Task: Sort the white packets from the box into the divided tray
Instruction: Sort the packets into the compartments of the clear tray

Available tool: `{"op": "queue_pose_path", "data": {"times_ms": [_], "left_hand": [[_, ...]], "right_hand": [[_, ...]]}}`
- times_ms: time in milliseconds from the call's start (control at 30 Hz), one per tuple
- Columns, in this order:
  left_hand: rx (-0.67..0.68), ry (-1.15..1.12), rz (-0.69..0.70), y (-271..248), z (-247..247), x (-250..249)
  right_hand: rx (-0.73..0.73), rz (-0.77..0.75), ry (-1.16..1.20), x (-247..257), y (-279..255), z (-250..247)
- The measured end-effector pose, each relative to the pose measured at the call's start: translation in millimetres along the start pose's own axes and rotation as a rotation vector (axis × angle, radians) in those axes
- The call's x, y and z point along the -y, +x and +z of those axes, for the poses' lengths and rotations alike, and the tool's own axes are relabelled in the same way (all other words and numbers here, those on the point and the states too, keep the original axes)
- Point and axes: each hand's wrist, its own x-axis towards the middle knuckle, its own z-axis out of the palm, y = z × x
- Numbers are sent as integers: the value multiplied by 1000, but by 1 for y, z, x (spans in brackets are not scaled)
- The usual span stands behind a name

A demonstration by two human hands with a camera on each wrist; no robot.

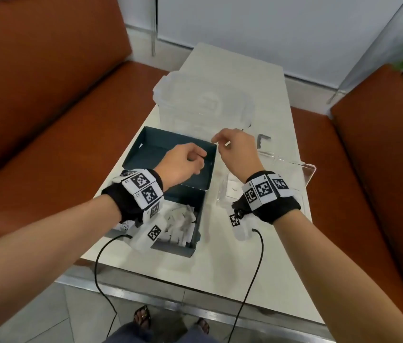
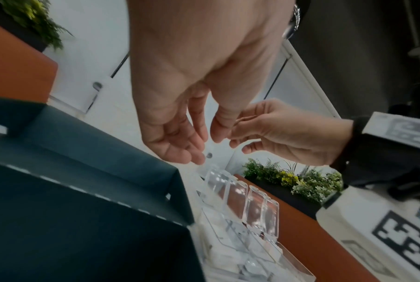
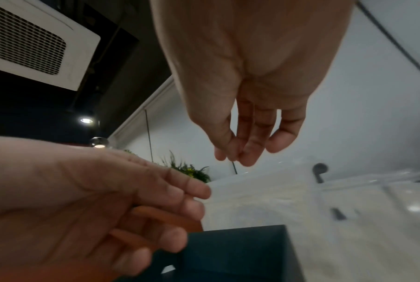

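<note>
Two hands, dark box, clear tray

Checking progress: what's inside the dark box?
White packets fill the box's near half; the far half looks bare. The left hand and wristband cover part.

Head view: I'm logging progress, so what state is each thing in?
Box: open, lid folded back.
Packets: heaped in the box.
Tray: lid open, a packet inside.
Tub: seems closed.
Left hand: relaxed, empty.
Right hand: loosely curled, nothing seen in it.
</note>
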Motion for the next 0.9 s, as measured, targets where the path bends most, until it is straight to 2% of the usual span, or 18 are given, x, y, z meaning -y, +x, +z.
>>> {"op": "queue_pose_path", "data": {"times_ms": [100,233,333,400,467,567,633,733,900], "left_hand": [[-45,113,-3,-3,-29,16],[-90,367,-67,-14,-68,50],[-81,608,-190,-27,-86,75],[-57,674,-296,-35,-94,87],[-12,662,-366,-40,-101,95],[56,511,-417,-47,-109,103],[56,473,-416,-50,-110,104],[56,473,-407,-51,-110,103],[62,305,-456,-55,-114,105]], "right_hand": [[217,-38,40,33,1,24],[482,-127,-51,64,-5,58],[692,-156,-192,74,-13,82],[795,-154,-310,77,-20,96],[847,-159,-390,79,-25,107],[854,-218,-453,84,-28,119],[878,-272,-484,89,-27,128],[927,-266,-479,98,-26,142],[999,-304,-568,98,-28,154]]}}
